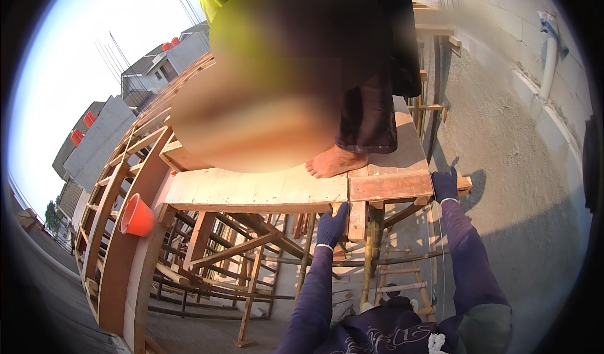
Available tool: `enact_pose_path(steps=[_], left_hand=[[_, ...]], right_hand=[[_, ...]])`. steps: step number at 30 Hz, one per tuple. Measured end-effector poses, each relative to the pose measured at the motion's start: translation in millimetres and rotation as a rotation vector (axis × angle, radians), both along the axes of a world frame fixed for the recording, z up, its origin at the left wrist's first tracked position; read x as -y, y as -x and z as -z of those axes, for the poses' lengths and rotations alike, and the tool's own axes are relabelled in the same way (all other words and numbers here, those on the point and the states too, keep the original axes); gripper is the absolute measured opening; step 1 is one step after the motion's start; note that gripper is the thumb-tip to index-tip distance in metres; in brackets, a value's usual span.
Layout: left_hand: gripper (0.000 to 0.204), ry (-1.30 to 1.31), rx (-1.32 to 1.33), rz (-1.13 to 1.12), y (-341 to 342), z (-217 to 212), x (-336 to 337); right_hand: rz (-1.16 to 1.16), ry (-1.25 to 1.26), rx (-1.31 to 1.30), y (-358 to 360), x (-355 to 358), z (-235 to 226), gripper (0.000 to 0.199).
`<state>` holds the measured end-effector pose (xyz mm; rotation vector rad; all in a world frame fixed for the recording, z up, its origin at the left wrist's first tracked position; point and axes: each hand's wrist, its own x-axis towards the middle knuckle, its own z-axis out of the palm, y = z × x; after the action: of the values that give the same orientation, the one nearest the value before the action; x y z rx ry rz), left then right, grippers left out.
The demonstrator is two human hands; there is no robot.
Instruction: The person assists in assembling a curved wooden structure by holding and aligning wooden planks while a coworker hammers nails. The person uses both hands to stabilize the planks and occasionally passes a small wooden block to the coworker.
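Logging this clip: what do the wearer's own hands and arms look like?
The left hand and right hand wear dark navy gloves with pale wrist bands. Long purplish-navy sleeves cover both forearms; a grey-green section shows near the right shoulder.

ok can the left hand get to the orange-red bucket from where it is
Probably not without shifting: the gloved left hand is by the pale wooden board's right end, while the orange-red bucket sits past its left end, nearly the board's whole length away.

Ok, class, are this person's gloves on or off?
On: dark blue gloves cover the left hand and right hand, ending in pale cuffs.
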<state>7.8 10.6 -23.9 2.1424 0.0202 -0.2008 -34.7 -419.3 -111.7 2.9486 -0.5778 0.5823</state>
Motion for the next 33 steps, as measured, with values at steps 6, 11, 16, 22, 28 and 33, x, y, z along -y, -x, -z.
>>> enact_pose_path(steps=[6,11,16,22,28,33], left_hand=[[0.077,-0.011,0.024,0.004,11,-23,5],[0.078,0.042,0.034,0.017,1,3,-2],[0.080,0.040,0.044,0.025,6,-3,0],[0.083,-0.039,0.053,0.009,-6,4,-1],[0.078,0.077,0.050,0.018,8,-11,-1],[0.084,-0.115,0.062,0.009,-7,8,-5]], right_hand=[[0.025,-0.049,0.083,0,2,3,0.045],[0.032,-0.088,0.068,-4,-3,-5,0.043],[0.021,-0.101,0.053,-2,2,1,0.039],[-0.105,-0.668,0.282,-9,22,-29,0.031],[-0.300,-0.643,0.497,3,-86,-187,0.030],[-0.461,-0.742,-0.394,22,-203,-155,0.093]])
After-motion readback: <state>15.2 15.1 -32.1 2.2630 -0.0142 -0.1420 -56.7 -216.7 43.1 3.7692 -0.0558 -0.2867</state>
